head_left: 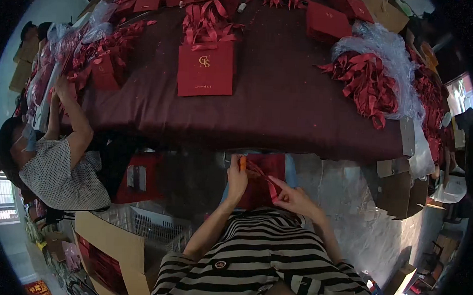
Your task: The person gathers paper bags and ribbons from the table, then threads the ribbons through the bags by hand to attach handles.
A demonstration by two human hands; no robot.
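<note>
A red bag (257, 193) lies on my lap, with red ribbon across its upper part. My left hand (237, 178) is closed round a small orange tool (242, 163) at the bag's left side. On the right, my right hand (292, 197) pinches the red ribbon (272, 189) over the bag. Beyond my hands, a red paper bag with gold lettering (205, 69) lies on the dark red tablecloth (270, 96), red ribbons heaped behind it.
Ribbon bundles (368, 87) and clear plastic (404, 60) lie at the table's right. At the left sits a co-worker (66, 171), hands at the table. An open carton (110, 247) and a grey crate (159, 228) stand lower left; another carton (400, 194) is at right.
</note>
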